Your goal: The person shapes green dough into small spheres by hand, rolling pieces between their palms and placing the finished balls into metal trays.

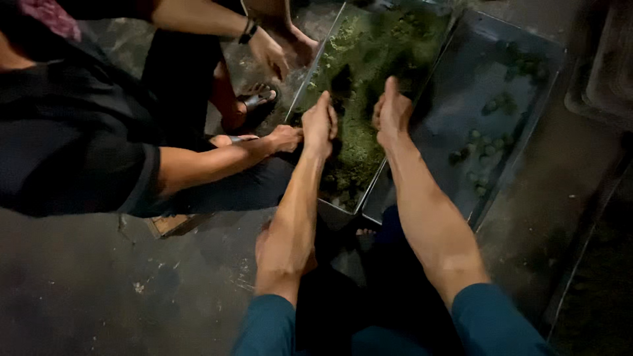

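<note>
Your left hand [320, 124] and your right hand [391, 113] are both down in the metal tray [328, 38] full of green crumbly mix [369, 59]. Each hand is curled into a loose fist on the green stuff, the right thumb sticking up, likely to squeeze a bit into a lump. It is dark, so you cannot quite tell how much each fist holds. Just beside this tray sits a dark flat tray [461, 86] with small green balls [484, 142] set apart from each other, so they don't stick. Another person's hand [285, 138] holds the near corner of the green tray, maybe to keep it steady.
</note>
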